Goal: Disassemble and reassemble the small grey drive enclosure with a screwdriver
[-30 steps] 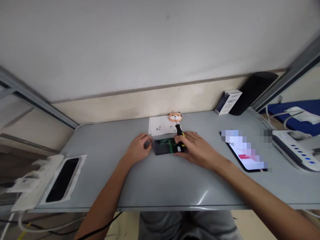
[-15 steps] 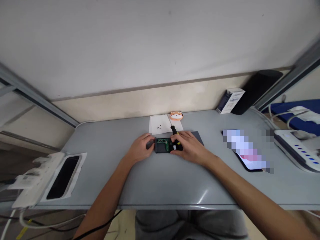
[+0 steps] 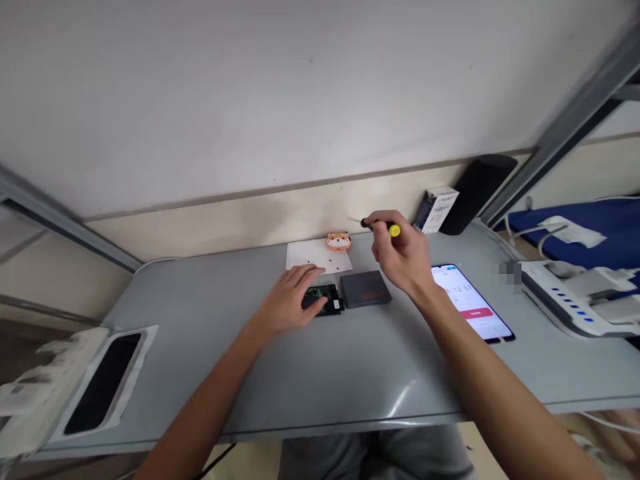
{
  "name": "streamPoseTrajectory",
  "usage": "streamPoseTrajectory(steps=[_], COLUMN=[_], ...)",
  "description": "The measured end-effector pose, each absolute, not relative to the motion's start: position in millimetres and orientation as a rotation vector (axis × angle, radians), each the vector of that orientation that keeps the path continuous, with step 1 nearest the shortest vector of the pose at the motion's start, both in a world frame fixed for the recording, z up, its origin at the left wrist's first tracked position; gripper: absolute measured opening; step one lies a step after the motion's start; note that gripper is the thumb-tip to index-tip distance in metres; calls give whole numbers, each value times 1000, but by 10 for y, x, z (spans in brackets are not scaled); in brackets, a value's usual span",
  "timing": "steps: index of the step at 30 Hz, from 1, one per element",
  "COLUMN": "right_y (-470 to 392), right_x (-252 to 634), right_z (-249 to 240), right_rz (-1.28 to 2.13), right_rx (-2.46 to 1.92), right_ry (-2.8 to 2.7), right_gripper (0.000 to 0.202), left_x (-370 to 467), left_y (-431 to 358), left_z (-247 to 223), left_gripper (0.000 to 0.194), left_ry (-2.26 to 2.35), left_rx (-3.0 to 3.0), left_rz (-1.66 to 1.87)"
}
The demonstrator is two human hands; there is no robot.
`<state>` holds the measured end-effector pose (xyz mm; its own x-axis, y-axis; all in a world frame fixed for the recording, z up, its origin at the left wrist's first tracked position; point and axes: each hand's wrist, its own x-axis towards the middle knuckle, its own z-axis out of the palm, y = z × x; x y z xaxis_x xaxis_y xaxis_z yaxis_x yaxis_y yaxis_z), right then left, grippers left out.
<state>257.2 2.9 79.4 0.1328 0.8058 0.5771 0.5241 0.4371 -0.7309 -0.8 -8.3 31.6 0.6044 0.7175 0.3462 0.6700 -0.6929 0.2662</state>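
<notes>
The right hand (image 3: 403, 257) is hovering above the worktop (image 3: 320, 373), its grip curled around a small screwdriver (image 3: 383, 227) with a black and yellow handle. The tool's long axis is running roughly level, left to right, with the thin tip pointing left toward the wall. Below and to the left of that grip, the circuit board (image 3: 327, 295) is lying flat on the worktop, partly under the left hand (image 3: 290, 300). The left hand is resting palm down with fingers spread loosely, touching the board and pinning it rather than pinching it, so the left hand is much the nearer of the two.

Between the raised right hand and the board, a dark grey cover (image 3: 365, 289) is lying just beside the board on its right. Behind both, a white sheet of paper (image 3: 313, 257) is lying flat, with a small orange animal-shaped trinket (image 3: 339, 241) at its far edge. A phone (image 3: 470, 303) with a lit screen is lying to the right, beneath the right forearm. Farther right, a white power strip (image 3: 565, 297) is sitting on the worktop.
</notes>
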Motion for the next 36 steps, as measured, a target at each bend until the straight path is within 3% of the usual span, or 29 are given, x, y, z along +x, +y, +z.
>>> streamPoseTrajectory(steps=[5, 11, 25, 36], right_y=[124, 77, 111, 177], right_x=[2458, 2418, 2488, 2298], right_z=[529, 360, 316, 313], right_rz=[516, 494, 493, 867], right_rx=[-1344, -1398, -1387, -1243], right_ry=[-1455, -1396, -1453, -779], right_gripper=[53, 54, 41, 47], left_x=[132, 20, 26, 47], left_y=[-155, -182, -142, -138], left_z=[208, 96, 65, 88], left_gripper=[72, 79, 70, 63], left_ry=[1153, 1176, 1165, 1170], left_rx=[2645, 2557, 2451, 2455], left_rz=[505, 475, 480, 518])
